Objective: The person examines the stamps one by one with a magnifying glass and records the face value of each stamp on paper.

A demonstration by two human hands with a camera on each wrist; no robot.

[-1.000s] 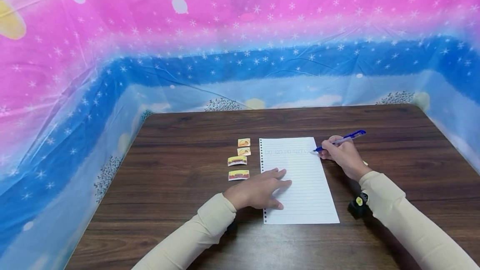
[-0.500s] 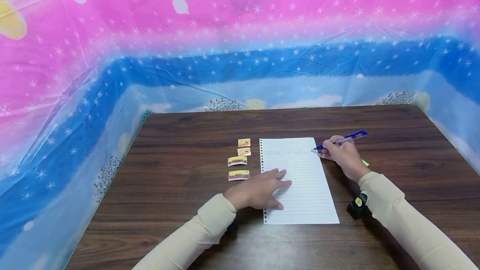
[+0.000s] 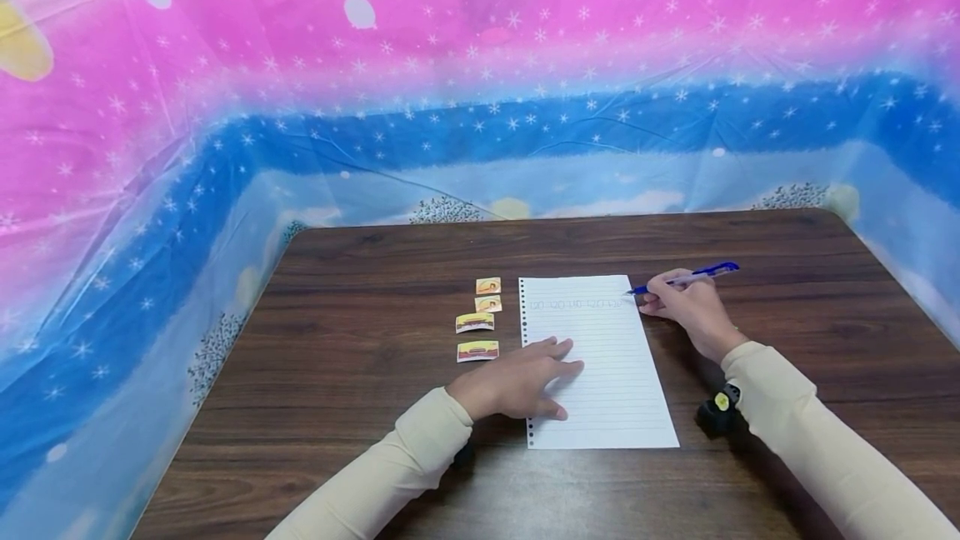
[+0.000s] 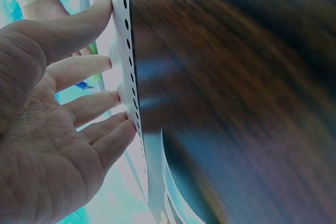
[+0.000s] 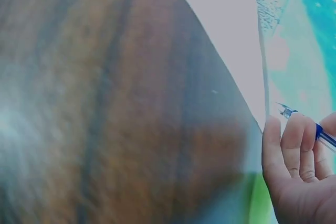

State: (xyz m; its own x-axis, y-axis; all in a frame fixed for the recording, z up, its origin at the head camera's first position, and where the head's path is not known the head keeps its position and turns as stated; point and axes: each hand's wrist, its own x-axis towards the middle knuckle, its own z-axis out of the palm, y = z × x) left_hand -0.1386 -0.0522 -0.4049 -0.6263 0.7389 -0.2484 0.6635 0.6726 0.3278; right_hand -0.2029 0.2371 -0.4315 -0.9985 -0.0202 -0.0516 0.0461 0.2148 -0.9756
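A lined sheet of paper (image 3: 600, 382) with punched holes down its left edge lies on the brown table. Faint characters run along one line near its top. My left hand (image 3: 521, 377) has its fingers spread, and in the left wrist view the fingertips (image 4: 113, 98) touch the paper by the holes. At the sheet's upper right edge, my right hand (image 3: 690, 307) pinches a blue ballpoint pen (image 3: 701, 272). The pen's tip points at the end of the written line; in the right wrist view the tip shows uncapped (image 5: 286, 111) and looks just off the paper.
Several small cards with yellow, red and orange pictures, one of them a yellow-red card (image 3: 477, 351), lie left of the paper. Something green (image 5: 258, 198) is partly seen beside my right hand. A pink and blue patterned cloth (image 3: 480, 123) hangs round the table.
The pen and my right hand have shifted slightly right, and the pen tip has moved a little up the page from the written line. My left hand stays put.
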